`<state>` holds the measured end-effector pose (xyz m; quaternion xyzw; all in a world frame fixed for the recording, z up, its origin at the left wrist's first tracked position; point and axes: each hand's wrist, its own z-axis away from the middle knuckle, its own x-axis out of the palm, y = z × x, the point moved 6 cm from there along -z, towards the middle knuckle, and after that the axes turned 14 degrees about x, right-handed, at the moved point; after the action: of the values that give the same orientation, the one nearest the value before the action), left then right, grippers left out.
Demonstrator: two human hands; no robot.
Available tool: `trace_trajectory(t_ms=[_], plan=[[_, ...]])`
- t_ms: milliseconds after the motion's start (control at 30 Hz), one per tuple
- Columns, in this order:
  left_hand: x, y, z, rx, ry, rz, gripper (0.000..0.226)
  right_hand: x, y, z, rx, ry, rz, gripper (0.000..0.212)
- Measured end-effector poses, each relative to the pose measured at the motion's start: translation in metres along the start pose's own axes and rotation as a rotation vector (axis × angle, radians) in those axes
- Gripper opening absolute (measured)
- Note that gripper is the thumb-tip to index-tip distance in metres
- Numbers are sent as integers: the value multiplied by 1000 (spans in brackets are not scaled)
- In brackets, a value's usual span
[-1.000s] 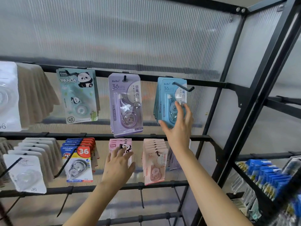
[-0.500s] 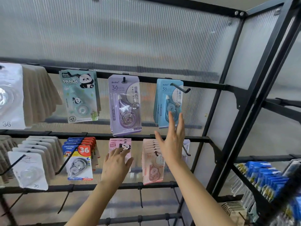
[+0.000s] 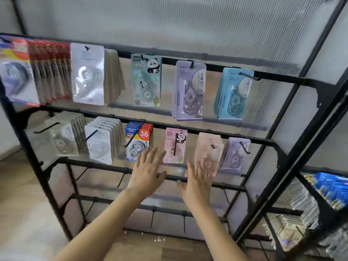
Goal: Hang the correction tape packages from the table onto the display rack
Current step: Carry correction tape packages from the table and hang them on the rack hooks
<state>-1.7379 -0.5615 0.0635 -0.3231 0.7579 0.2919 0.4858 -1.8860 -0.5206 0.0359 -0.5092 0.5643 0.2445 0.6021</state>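
Observation:
A black display rack (image 3: 203, 131) fills the view, hung with correction tape packages. On its top bar hang blue packages (image 3: 232, 95), purple packages (image 3: 189, 91) and a green panda package (image 3: 146, 81). On the bar below hang a pink panda package (image 3: 175, 146), peach packages (image 3: 209, 150) and a purple package (image 3: 235, 153). My left hand (image 3: 147, 171) is spread flat and empty below the pink panda package. My right hand (image 3: 198, 182) is also flat and empty, in front of the lower edge of the peach packages. No table shows.
White and red packages (image 3: 87, 74) hang at the rack's upper left, more white ones (image 3: 100, 142) below them. Bare hooks (image 3: 152, 216) stick out from the lower bars. A second rack (image 3: 331, 187) with blue packages stands at the right. Wooden floor lies below.
My right hand has left the blue packages on the top bar and dropped to the lower bar. The view has swung left and down, showing more of the rack's left side.

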Motion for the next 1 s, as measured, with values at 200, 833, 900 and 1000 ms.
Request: trace_trajectory(t_ms=[200,833,900,1000], plan=[[-24,-43,143,-159,-78,-71,66,27,-53,95,-61,-133,-5,74],[-181,-144,662,-1155,45,-198,69,112,-351,477,-768,-760,4,69],[-195,-156,702,-1236,57,-212,67,123,-387,509,-839,-808,8,69],[-217,-182,756,-1348,73,-230,66,136,-442,553,-945,-848,7,68]])
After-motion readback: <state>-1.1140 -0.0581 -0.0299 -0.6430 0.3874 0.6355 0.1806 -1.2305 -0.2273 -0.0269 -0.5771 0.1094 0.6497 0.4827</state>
